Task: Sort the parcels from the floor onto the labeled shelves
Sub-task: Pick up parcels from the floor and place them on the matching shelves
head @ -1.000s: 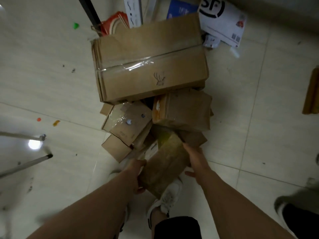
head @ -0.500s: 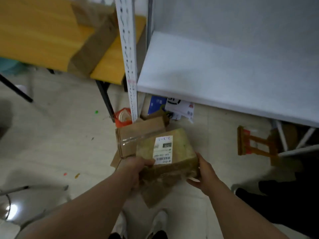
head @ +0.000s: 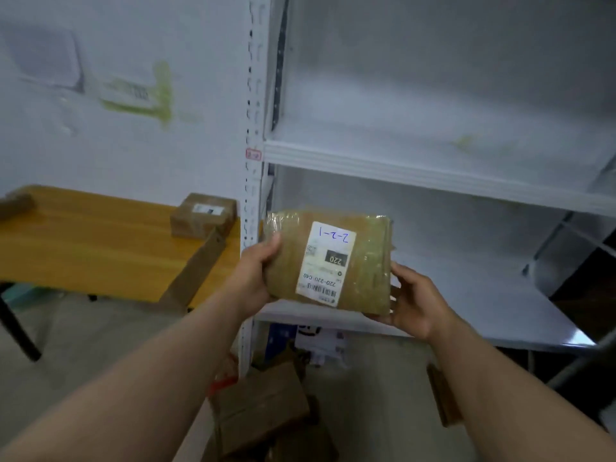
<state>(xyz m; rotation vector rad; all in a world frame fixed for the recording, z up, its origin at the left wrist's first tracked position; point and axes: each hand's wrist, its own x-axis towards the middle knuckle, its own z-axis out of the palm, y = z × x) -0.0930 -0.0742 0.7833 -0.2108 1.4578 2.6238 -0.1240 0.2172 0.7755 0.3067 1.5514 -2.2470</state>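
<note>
Flat brown tape-wrapped parcel (head: pixel 330 261), white label handwritten "2-2-1", now raised from the floor pile to frame centre, before the white metal shelf (head: pixel 433 175). Left hand (head: pixel 256 278) and right hand (head: pixel 413 301) clasp its sides. Shelving likely next.

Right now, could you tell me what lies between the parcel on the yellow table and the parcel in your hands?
In the head view, the shelf's perforated white upright stands between the table parcel and the held parcel; nothing else.

Parcel (head: pixel 346 261) brown paper w/ glossy tape, matt white label (head: pixel 325 263), wood-look table (head: pixel 100 241), white metal shelf (head: pixel 433 175)
</note>
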